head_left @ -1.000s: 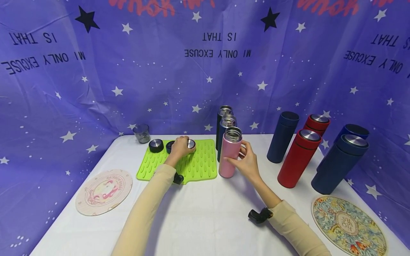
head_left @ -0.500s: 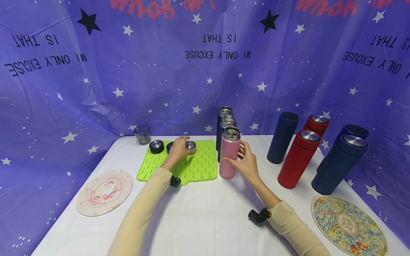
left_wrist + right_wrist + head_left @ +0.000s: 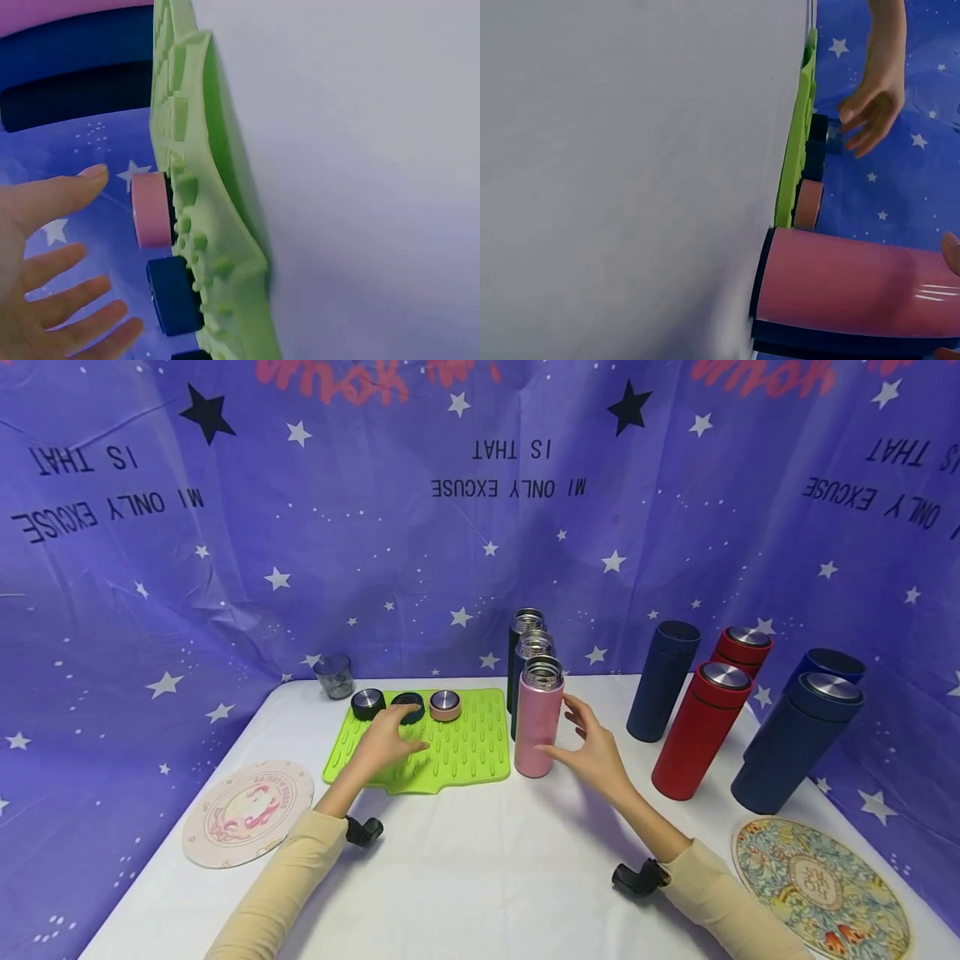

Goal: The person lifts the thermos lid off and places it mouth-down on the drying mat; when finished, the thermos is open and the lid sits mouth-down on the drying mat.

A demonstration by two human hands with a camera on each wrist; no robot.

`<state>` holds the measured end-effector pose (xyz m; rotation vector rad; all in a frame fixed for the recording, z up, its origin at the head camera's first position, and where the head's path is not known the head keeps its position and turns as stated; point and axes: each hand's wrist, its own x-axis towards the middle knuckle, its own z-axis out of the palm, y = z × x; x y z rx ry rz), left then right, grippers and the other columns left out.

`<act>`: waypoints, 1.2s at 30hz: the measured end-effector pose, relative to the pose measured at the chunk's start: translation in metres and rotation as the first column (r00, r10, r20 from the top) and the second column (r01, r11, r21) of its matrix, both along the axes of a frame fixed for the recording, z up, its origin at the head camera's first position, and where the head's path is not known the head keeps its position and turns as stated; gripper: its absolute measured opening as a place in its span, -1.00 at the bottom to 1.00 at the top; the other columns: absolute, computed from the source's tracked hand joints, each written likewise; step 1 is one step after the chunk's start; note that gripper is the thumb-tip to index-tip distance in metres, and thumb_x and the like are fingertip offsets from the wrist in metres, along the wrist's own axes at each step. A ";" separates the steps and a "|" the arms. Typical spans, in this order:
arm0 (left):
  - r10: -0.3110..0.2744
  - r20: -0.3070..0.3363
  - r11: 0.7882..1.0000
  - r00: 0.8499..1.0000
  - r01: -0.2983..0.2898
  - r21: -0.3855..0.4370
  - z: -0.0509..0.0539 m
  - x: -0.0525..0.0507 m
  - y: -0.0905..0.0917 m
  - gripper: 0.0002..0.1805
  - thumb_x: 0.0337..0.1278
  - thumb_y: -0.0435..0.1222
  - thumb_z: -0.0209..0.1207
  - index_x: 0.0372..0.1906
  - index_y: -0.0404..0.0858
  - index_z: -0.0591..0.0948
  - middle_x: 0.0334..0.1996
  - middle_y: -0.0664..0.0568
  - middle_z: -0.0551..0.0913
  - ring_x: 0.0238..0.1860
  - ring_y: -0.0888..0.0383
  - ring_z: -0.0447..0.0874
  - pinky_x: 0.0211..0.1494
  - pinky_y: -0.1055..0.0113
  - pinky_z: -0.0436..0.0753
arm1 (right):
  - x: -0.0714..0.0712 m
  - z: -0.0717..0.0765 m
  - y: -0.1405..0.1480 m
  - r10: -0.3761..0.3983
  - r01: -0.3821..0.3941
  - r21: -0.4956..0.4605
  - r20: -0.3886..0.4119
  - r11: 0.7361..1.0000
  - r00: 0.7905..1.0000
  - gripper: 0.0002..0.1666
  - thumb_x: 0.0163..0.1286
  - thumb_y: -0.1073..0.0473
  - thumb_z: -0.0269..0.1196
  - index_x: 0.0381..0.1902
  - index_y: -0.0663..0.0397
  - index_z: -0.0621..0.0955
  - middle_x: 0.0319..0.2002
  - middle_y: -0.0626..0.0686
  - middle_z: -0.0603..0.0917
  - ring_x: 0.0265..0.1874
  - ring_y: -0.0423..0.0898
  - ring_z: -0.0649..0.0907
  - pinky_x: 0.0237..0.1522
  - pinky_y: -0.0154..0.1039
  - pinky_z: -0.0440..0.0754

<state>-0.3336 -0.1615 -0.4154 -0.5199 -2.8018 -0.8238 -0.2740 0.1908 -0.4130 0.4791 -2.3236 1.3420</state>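
My left hand point(image 3: 384, 742) hovers over the green mat point(image 3: 468, 752), fingers spread and holding nothing; in the left wrist view the hand point(image 3: 56, 262) is clear of the pink lid point(image 3: 152, 210) and the blue lid point(image 3: 172, 295). On the mat stand a black lid point(image 3: 368, 702), a dark blue lid point(image 3: 412, 700) and the pink lid point(image 3: 446, 706), in a row. My right hand point(image 3: 596, 752) is spread beside the upright, lidless pink bottle point(image 3: 537, 727), thumb and fingers loosely around its right side; whether it touches cannot be told.
Behind the pink bottle stand a blue one point(image 3: 533, 645) and a black one point(image 3: 528, 620), both lidless. Several lidded bottles, including a red one point(image 3: 697, 735), stand at the right. A grey cup point(image 3: 334, 677) is at the back left; round mats point(image 3: 247, 814), point(image 3: 821, 885) lie at both sides.
My left hand has let go of the pink lid and moved left and nearer me. My right hand has loosened around the pink bottle and drawn slightly right.
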 end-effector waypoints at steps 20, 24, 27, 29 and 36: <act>-0.111 0.121 0.991 0.986 0.120 -0.067 -0.019 0.043 -0.053 -0.13 -0.31 -0.16 0.53 0.19 -0.47 0.47 0.16 -0.39 0.47 0.21 -0.35 0.37 0.28 -0.18 0.33 | 0.081 0.023 0.057 -0.090 0.102 0.076 -0.141 0.992 0.986 0.07 -0.09 0.28 0.58 0.39 -0.05 0.35 0.32 0.00 0.43 0.29 -0.08 0.42 0.26 -0.36 0.35; -0.106 0.116 0.991 0.988 0.115 -0.073 -0.019 0.042 -0.053 -0.12 -0.29 -0.18 0.52 0.22 -0.49 0.44 0.17 -0.38 0.47 0.21 -0.34 0.37 0.29 -0.18 0.33 | 0.092 0.026 0.075 -0.161 0.178 0.075 -0.193 0.981 0.968 0.10 -0.14 0.34 0.58 0.39 -0.06 0.36 0.35 -0.07 0.40 0.28 -0.34 0.38 0.22 -0.54 0.31; -0.096 0.122 0.992 0.988 0.105 -0.073 -0.020 0.042 -0.053 -0.10 -0.28 -0.17 0.53 0.24 -0.49 0.42 0.18 -0.37 0.46 0.22 -0.33 0.37 0.30 -0.17 0.32 | 0.101 0.030 0.086 -0.225 0.241 0.047 -0.230 0.969 0.947 0.12 -0.21 0.43 0.59 0.37 -0.01 0.39 0.33 0.03 0.42 0.26 -0.40 0.39 0.19 -0.56 0.32; -0.089 0.126 0.992 0.988 0.100 -0.079 -0.020 0.041 -0.054 -0.09 -0.28 -0.16 0.53 0.24 -0.49 0.42 0.19 -0.37 0.46 0.22 -0.33 0.37 0.30 -0.17 0.32 | 0.108 0.036 0.090 -0.270 0.283 0.016 -0.248 0.959 0.930 0.12 -0.25 0.51 0.57 0.36 0.07 0.40 0.32 0.11 0.44 0.25 -0.39 0.39 0.19 -0.56 0.33; -0.088 0.134 0.991 0.987 0.100 -0.093 -0.020 0.041 -0.054 -0.09 -0.28 -0.14 0.52 0.25 -0.47 0.42 0.19 -0.36 0.47 0.23 -0.32 0.37 0.30 -0.16 0.33 | 0.114 0.047 0.110 -0.412 0.399 -0.112 -0.144 0.910 0.900 0.06 -0.05 0.51 0.47 0.42 0.06 0.31 0.35 0.13 0.37 0.34 -0.17 0.35 0.21 -0.53 0.34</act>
